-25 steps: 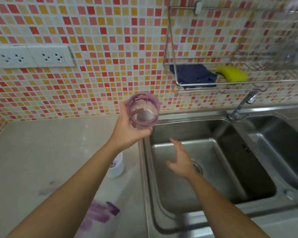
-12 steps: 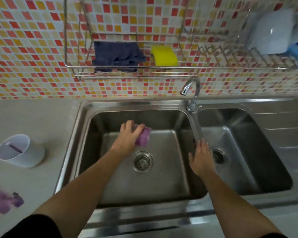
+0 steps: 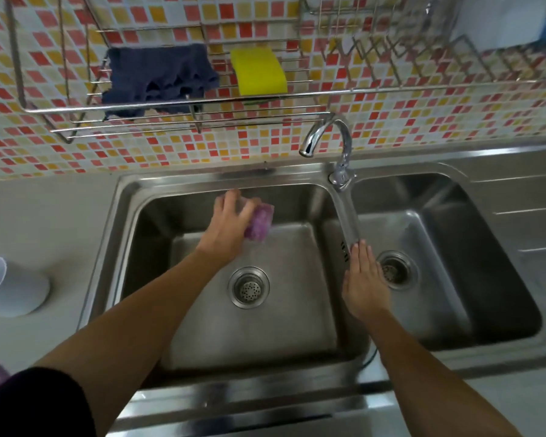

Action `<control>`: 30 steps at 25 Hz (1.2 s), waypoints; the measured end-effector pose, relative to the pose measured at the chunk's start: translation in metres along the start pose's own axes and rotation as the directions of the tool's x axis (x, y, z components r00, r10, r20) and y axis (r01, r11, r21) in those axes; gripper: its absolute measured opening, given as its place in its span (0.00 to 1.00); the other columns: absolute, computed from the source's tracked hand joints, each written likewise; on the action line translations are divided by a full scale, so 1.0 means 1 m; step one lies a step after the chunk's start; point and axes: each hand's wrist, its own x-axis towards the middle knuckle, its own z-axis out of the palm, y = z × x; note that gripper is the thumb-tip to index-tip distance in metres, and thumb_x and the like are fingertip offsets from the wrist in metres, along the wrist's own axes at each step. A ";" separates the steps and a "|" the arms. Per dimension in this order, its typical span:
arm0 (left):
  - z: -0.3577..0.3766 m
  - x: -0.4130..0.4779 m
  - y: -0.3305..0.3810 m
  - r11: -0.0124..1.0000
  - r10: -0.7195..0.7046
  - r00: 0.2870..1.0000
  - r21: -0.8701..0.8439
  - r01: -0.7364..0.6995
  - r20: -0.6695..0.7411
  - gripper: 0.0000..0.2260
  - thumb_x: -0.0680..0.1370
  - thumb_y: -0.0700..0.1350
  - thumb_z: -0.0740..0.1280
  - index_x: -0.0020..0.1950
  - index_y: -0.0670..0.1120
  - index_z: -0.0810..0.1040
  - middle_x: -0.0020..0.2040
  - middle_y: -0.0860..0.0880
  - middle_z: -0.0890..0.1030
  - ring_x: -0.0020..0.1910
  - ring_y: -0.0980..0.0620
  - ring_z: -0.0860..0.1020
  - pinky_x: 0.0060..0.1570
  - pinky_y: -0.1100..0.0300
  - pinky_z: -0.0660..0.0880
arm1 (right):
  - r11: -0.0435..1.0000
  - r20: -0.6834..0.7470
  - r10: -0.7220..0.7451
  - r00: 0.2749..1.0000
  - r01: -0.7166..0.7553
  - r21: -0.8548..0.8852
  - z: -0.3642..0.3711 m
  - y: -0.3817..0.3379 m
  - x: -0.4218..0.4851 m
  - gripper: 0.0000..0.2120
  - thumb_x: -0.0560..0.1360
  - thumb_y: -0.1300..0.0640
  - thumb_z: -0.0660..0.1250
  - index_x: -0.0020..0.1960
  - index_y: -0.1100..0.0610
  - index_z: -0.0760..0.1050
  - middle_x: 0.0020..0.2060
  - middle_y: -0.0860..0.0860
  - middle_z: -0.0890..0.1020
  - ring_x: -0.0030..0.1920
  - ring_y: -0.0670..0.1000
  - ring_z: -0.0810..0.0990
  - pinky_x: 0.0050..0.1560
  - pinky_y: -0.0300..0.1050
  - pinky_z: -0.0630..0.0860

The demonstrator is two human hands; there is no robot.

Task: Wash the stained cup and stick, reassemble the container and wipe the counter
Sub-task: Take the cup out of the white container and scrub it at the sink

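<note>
Gripping cup (image 3: 260, 223) in left hand (image 3: 229, 227) over left basin (image 3: 202, 316), right hand (image 3: 364, 280) flat-fingered and empty by divider (image 3: 347, 220); starting the wash, probably needing tap (image 3: 344, 143) opened and cup brought under it.

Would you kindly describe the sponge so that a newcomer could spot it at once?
Look at the wire rack on the tiled wall above the left basin. In it lie a cloth on the left and the sponge to its right. The sponge is a bright yellow block, while the cloth is dark blue and crumpled.
</note>
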 end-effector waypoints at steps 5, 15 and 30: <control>0.023 -0.003 0.005 0.421 -0.473 0.839 -0.768 0.483 0.268 0.40 0.56 0.36 0.78 0.64 0.48 0.64 0.59 0.46 0.73 0.55 0.51 0.76 0.51 0.59 0.79 | 0.937 -0.061 0.033 0.998 -0.010 0.348 -0.045 -0.009 0.060 0.32 0.79 0.58 0.58 0.76 0.61 0.45 0.77 0.56 0.50 0.73 0.60 0.59 0.71 0.55 0.61; 0.027 0.031 0.034 0.206 -0.325 0.903 -0.911 0.357 0.280 0.40 0.61 0.31 0.78 0.67 0.42 0.60 0.63 0.45 0.72 0.60 0.52 0.75 0.57 0.58 0.75 | 0.876 0.229 -0.385 0.894 0.432 -0.216 -0.058 -0.033 0.143 0.43 0.71 0.62 0.63 0.75 0.61 0.37 0.76 0.57 0.40 0.76 0.54 0.38 0.76 0.52 0.45; 0.024 0.029 0.067 0.130 -0.235 0.890 -0.895 0.427 0.391 0.29 0.68 0.30 0.71 0.64 0.49 0.70 0.51 0.50 0.81 0.51 0.52 0.80 0.45 0.62 0.78 | 0.991 0.036 -0.136 0.990 0.137 -0.016 -0.006 0.009 0.044 0.38 0.71 0.42 0.38 0.75 0.62 0.42 0.75 0.56 0.42 0.72 0.51 0.36 0.73 0.50 0.44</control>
